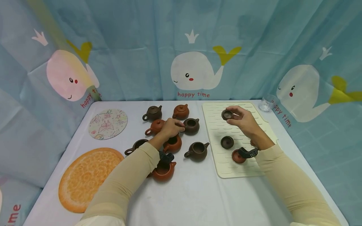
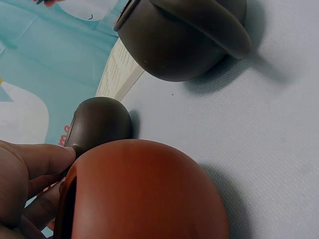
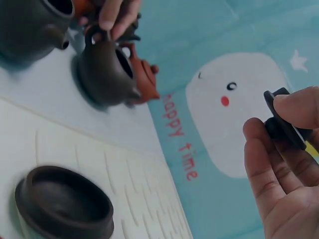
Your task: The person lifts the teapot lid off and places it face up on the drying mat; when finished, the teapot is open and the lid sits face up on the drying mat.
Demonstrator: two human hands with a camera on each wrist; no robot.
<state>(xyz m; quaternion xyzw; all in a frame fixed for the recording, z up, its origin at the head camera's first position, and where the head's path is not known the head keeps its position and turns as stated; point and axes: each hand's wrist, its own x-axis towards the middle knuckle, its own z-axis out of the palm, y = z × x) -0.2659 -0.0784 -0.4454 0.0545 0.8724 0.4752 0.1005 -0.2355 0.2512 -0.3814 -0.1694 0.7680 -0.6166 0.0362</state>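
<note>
- L hand (image 1: 170, 127) pinches dk teapot (image 1: 192, 128) by handle (image 3: 88, 39)
- R hand (image 1: 244, 121) pinches dk lid (image 1: 227, 115) over cream mat (image 1: 226, 168)
- 2nd dk lid (image 1: 227, 142) & red lid (image 1: 237, 157) on mat

Wide room is found on the white cloth (image 1: 209, 194) between the sleeves (image 1: 124, 179), but the left hand (image 1: 172, 127) is crowded by teapots (image 1: 191, 129).

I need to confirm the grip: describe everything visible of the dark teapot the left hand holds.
The dark teapot is brown, round and smooth, like unglazed clay. It is lidless, its opening facing up, with a short spout opposite a looped handle. It stands upright on the white cloth, left of the cream mat in the head view. The left hand pinches the handle in its fingers.
</note>
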